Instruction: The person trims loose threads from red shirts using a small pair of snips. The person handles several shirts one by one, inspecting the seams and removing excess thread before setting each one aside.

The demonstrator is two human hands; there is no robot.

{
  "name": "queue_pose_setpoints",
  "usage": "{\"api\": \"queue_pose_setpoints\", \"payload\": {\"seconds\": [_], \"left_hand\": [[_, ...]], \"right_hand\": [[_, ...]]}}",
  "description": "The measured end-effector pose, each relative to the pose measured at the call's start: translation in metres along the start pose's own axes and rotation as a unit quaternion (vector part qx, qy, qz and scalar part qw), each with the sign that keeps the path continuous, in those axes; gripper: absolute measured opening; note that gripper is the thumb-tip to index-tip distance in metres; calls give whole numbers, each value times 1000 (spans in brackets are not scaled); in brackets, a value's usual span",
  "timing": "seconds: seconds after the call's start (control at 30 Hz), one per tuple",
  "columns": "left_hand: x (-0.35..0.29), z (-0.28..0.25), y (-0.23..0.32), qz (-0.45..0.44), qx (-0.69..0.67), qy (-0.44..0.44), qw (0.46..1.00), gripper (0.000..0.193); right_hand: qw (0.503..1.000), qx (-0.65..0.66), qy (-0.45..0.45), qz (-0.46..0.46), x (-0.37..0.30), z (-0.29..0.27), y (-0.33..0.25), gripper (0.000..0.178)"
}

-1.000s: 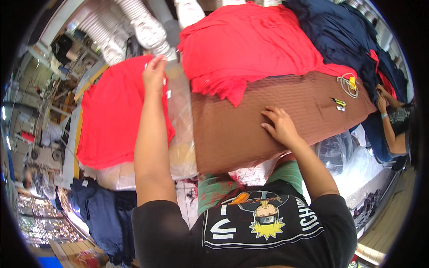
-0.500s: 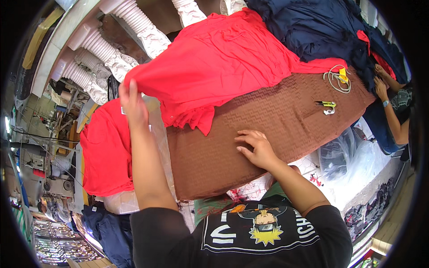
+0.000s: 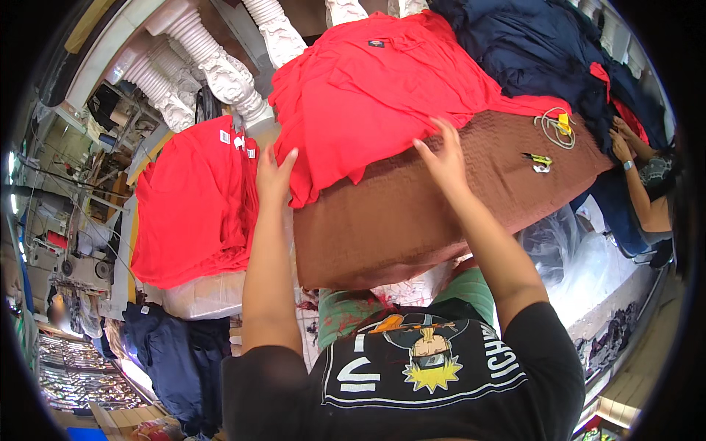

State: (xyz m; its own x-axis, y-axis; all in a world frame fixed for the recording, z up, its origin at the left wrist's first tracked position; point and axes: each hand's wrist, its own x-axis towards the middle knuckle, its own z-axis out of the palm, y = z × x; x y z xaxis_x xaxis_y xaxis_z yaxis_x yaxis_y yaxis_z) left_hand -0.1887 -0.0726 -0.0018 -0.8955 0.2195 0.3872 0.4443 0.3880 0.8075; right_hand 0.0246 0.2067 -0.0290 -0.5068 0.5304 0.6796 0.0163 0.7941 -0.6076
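A heap of red garments, with a small dark label near its far side, lies over a brown patterned cloth. My left hand is at the heap's near left edge, thumb and fingers apart. At its near right edge is my right hand, fingers also spread. Both hands look free of any hold; whether the fingertips touch the fabric is hard to tell. Left of my left hand, a stack of red shirts with white tags rests on a plastic-wrapped support.
Yellow-and-black thread snips and a looped grey cord lie on the brown cloth's right part. Dark navy garments are piled at the far right, where another person's hands work. White balusters line the far left.
My left hand has come down and to the right, off the red cloth's far left corner. My right hand has left the brown cloth and moved forward to the heap. The label now shows.
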Motion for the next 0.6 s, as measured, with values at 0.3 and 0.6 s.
{"api": "queue_pose_setpoints", "payload": {"seconds": [0.3, 0.6], "left_hand": [[4, -16, 1, 47, -235, 137, 961, 21], [-76, 10, 176, 435, 155, -161, 872, 49]], "right_hand": [[949, 41, -270, 160, 82, 1, 1, 55], [971, 91, -178, -130, 17, -66, -128, 29]]}}
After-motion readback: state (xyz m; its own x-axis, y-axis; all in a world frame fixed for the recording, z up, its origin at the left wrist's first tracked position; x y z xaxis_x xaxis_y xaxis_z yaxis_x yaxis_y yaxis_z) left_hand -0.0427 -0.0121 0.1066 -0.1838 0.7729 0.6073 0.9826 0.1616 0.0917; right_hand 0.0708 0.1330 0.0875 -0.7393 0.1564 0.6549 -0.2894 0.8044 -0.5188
